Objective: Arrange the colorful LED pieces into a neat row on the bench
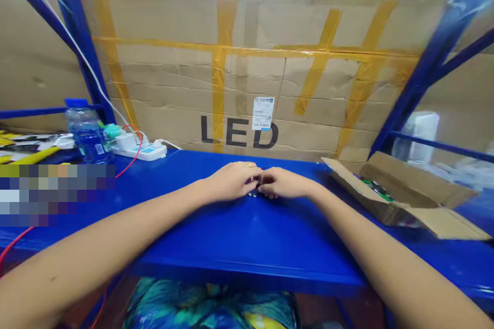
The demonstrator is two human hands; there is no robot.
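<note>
Rear of station: a large cardboard sheet [309, 72], patched with yellow-brown tape and printed "LED", stands upright against the blue rack frame. A white label is stuck above the letter D.

Work area: the blue surface [247, 236] runs the full width in front of the sheet.

Right side: an open cardboard box [409, 200] lies on the surface, flaps spread, with green items visible inside. It is well apart from the hands.

Left side: a clear water bottle [88, 136] with a blue cap stands near the rack post. A white power strip [141, 149] lies just beside it, and a red wire [131, 162] loops past the strip.

Hands: the left hand [231, 180] and right hand [285, 183] meet at the middle of the surface, knuckles up, fingertips touching. The fingers of both are curled in and closed on a small piece [255, 181] held between them, low over the surface. It shows a pinkish glint; it is too small to identify. A few small metallic bits [252, 194] lie on the surface directly under the fingertips.
</note>
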